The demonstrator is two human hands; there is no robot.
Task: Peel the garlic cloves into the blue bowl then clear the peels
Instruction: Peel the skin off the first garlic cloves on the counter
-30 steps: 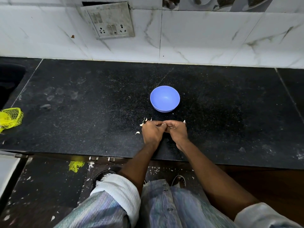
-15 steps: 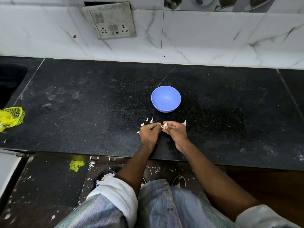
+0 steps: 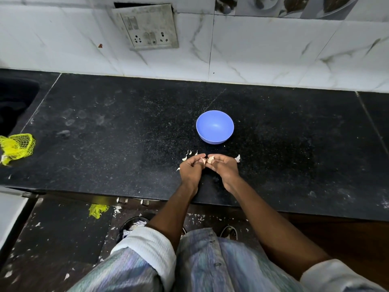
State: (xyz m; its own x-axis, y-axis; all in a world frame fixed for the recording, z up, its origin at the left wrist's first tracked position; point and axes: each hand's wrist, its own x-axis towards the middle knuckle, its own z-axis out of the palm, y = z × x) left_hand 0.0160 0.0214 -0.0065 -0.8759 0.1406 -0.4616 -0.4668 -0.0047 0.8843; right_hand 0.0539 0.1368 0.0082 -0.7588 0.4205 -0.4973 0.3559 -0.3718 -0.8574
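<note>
Garlic clove (image 3: 210,159) sits pinched between curled fingers of left hand (image 3: 192,170) and right hand (image 3: 224,167), just near-side of blue bowl (image 3: 215,126); peels (image 3: 184,158) lie beside.

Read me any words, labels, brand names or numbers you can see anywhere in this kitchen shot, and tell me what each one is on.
No readable text anywhere.
Switch and socket plate on the wall: any markings are too small and grimy to read.
Blue bowl: plain, no label.
Yellow net bag: no tag visible.
Patterned tile at the top: pictures only, no words.
</note>
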